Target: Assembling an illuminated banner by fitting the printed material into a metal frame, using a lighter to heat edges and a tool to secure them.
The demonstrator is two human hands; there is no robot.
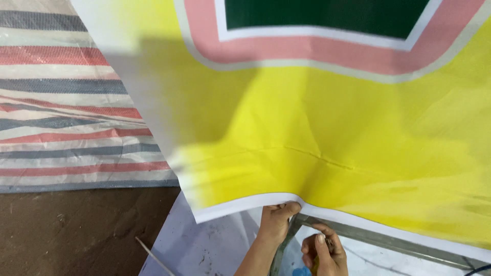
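Yellow banner (327, 133) fills the view from nine to three o'clock; its white bottom edge is pinched by the left hand (275, 221) over a metal frame (378, 239). At six o'clock, the right hand (322, 251) has its fingers curled on something small; most of the edge appears unfastened.

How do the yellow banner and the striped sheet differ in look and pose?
The banner is mostly yellow with a pink, white and green panel; the sheet has red, grey and white stripes. The banner is lifted, its white edge gripped by the left hand; the sheet lies on the ground, untouched. Both look like woven plastic.
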